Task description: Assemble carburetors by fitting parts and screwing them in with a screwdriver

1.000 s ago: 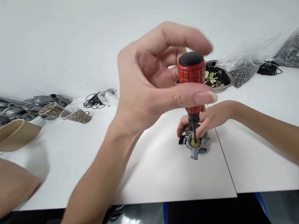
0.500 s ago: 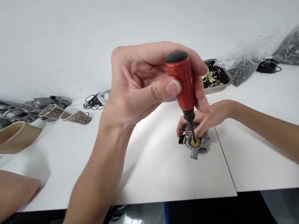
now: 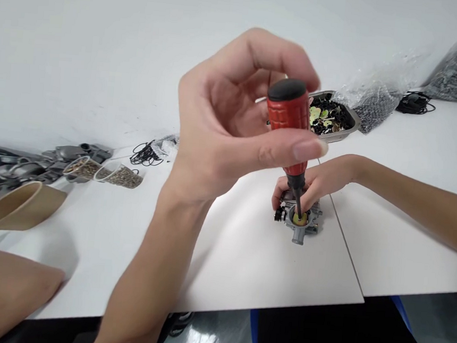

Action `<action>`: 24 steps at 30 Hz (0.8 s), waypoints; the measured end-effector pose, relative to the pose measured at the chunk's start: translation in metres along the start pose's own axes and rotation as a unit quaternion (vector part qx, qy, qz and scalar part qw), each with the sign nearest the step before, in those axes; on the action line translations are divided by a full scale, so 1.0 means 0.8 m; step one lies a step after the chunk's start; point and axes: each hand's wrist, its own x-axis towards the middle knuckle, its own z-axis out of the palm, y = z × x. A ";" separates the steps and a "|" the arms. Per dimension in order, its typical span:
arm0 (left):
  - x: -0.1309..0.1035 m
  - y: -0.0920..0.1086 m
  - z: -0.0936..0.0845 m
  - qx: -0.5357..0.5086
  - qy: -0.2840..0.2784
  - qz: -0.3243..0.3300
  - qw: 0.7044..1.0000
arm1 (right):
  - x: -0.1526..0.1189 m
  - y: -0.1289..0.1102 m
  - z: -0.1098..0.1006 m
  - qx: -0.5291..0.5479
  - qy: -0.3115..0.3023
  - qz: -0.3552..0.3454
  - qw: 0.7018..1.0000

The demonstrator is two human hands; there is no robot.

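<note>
My left hand point(image 3: 224, 123) holds an upright screwdriver point(image 3: 287, 115) with a red handle and black cap. Its thumb lies across the handle while the other fingers curl loosely behind. The dark shaft runs down to a yellowish disc point(image 3: 298, 219) in the round opening of a small grey metal carburetor point(image 3: 298, 235) on the table. My right hand point(image 3: 323, 181) grips the far side of the carburetor, thumb close to the screwdriver tip. Part of the carburetor is hidden under those fingers.
A metal tray point(image 3: 355, 124) of small black and yellow parts stands behind. Plastic bags of parts point(image 3: 378, 107) and black rings point(image 3: 415, 103) lie to the right. On the left are two clear cups point(image 3: 126, 177), a tan container point(image 3: 49, 209), grey parts point(image 3: 20, 169) and another person's arm point(image 3: 6, 285).
My left thumb has slid to the right across the handle and the fingers have lifted and loosened around it. My right hand and the carburetor stay in place.
</note>
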 end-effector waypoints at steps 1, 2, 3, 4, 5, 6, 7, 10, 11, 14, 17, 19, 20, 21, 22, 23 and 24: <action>-0.001 0.001 0.004 -0.033 0.014 -0.040 0.999 | 0.000 0.000 0.000 0.003 0.001 0.002 1.000; -0.001 0.003 0.008 -0.060 0.026 -0.072 0.995 | 0.001 0.000 0.000 0.006 0.002 0.002 1.000; -0.002 0.004 0.011 -0.080 0.032 -0.091 0.992 | 0.001 0.000 0.000 0.008 0.002 0.002 1.000; -0.001 0.004 0.013 -0.095 0.038 -0.099 0.990 | 0.002 0.000 0.000 0.010 0.002 0.000 1.000; -0.001 0.004 0.015 -0.102 0.044 -0.101 0.989 | 0.003 0.001 0.000 0.010 0.001 -0.003 1.000; -0.001 0.002 0.015 -0.101 0.049 -0.097 0.989 | 0.003 0.002 0.000 0.010 0.001 -0.007 1.000; 0.000 0.000 0.015 -0.097 0.051 -0.085 0.990 | 0.004 0.003 0.000 0.010 0.001 -0.011 1.000; 0.001 -0.007 0.011 -0.065 0.057 -0.045 0.995 | 0.006 0.006 0.000 0.005 0.000 -0.021 1.000; 0.001 -0.009 0.010 -0.058 0.056 -0.037 0.996 | 0.006 0.007 -0.001 0.003 -0.001 -0.023 1.000; -0.002 -0.013 0.003 -0.063 0.045 -0.037 0.996 | 0.006 0.008 -0.001 0.002 -0.004 -0.021 1.000; -0.005 -0.014 -0.004 -0.069 0.032 -0.030 0.997 | 0.005 0.008 -0.002 -0.001 -0.006 -0.018 1.000; -0.006 -0.014 -0.008 -0.057 0.022 -0.034 0.998 | 0.003 0.007 -0.002 0.003 -0.008 -0.019 1.000; -0.006 -0.014 -0.009 -0.047 0.012 -0.036 0.998 | 0.003 0.007 -0.002 0.005 -0.009 -0.019 1.000; -0.006 -0.014 -0.010 -0.039 -0.002 -0.034 0.999 | 0.002 0.006 -0.003 0.006 -0.010 -0.019 1.000; -0.005 -0.014 -0.010 -0.034 -0.017 -0.026 0.999 | 0.002 0.006 -0.003 0.002 -0.010 -0.019 1.000; -0.005 -0.013 -0.010 -0.035 -0.032 -0.017 0.999 | 0.002 0.006 -0.003 -0.003 -0.008 -0.020 1.000; -0.004 -0.012 -0.010 -0.039 -0.043 -0.007 0.998 | 0.002 0.006 -0.003 -0.010 -0.006 -0.021 1.000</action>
